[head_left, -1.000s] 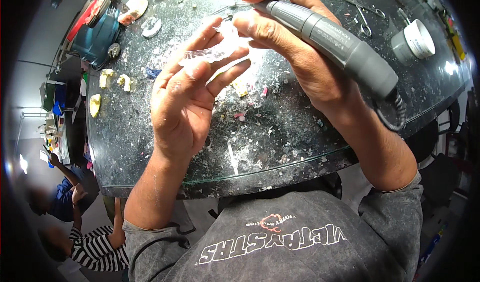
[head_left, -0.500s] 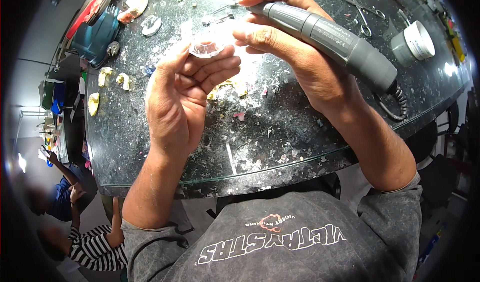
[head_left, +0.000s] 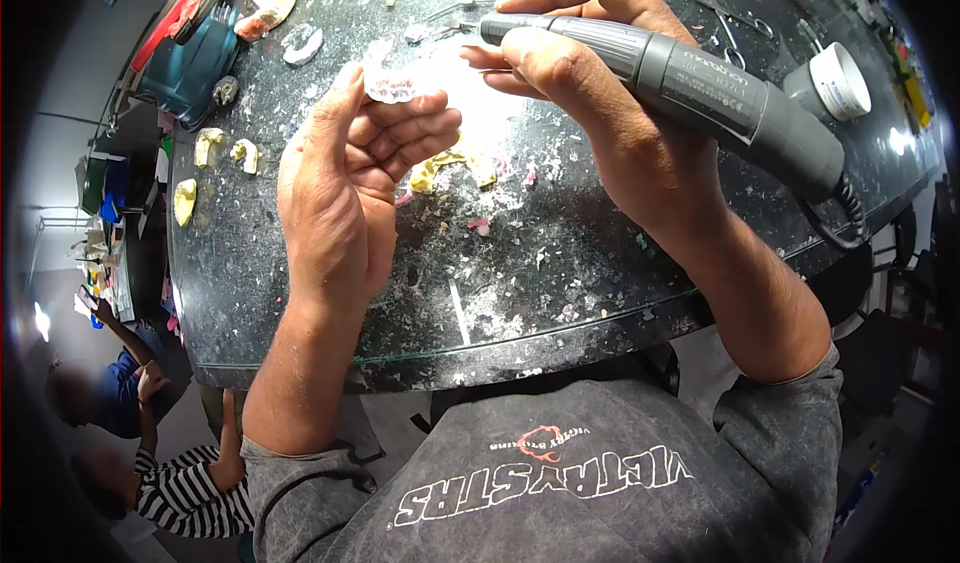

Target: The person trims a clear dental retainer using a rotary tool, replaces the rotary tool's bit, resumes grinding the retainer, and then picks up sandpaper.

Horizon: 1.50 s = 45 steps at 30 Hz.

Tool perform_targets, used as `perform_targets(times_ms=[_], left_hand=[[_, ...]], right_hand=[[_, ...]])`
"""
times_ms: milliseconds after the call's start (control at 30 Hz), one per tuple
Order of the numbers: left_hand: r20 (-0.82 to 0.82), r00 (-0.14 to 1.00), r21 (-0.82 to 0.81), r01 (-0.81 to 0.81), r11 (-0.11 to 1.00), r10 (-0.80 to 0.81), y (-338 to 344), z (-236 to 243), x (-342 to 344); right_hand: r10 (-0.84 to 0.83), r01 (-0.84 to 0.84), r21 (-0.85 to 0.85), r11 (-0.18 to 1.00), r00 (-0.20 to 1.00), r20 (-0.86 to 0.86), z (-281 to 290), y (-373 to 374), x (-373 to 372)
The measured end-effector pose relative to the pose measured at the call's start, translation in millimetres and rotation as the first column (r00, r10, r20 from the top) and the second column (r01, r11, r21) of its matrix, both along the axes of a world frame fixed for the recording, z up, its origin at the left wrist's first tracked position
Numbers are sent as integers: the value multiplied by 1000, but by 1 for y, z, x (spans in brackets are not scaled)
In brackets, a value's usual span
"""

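My left hand is palm up over the bench and pinches a clear, tooth-shaped dental tray between thumb and fingertips. Bright light washes out part of the tray. To its right, my right hand grips a grey rotary handpiece, with the thumb along its near side. The handpiece's front end points left, apart from the tray, and whatever bit it carries is hard to make out. A coiled cord hangs from its rear. Beyond the tray lies a thin metal instrument, blurred by glare.
White dust and scraps cover the dark bench. Yellow cast pieces lie at left, near a white arch and a teal device. Scissors and a white tub sit at right. Two people are at lower left.
My left hand has shifted slightly left, and the tray has turned to show its tooth shapes. The handpiece has moved right and a little down, with its front end drawn back.
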<state>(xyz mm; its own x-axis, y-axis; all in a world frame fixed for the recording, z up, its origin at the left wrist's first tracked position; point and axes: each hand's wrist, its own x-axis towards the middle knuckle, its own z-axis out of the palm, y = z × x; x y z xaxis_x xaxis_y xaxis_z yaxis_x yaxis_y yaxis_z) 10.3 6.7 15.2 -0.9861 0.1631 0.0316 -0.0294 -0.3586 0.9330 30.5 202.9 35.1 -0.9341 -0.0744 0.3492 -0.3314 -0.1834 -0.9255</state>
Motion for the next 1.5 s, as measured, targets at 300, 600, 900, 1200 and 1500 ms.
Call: perform_targets(times_ms=[300,600,900,1200,1500], left_hand=[[5,1000,-12,7,1000,-7,2,1,1],[-85,986,47,151,987,-146,-8,-8,-3],[-189,982,35,38,999,-31,-3,-12,1],[-182,983,44,39,998,-30,-2,-12,1],[-232,957,-87,160,983,-176,-10,-12,-4]], right_hand=[[-65,80,95,992,986,-155,-9,2,-4],[-98,136,129,982,960,-262,-16,4,-11],[-114,171,151,974,938,-326,-18,6,-11],[-123,199,169,965,917,-379,-21,7,-14],[-130,226,185,956,897,-423,-21,7,-15]])
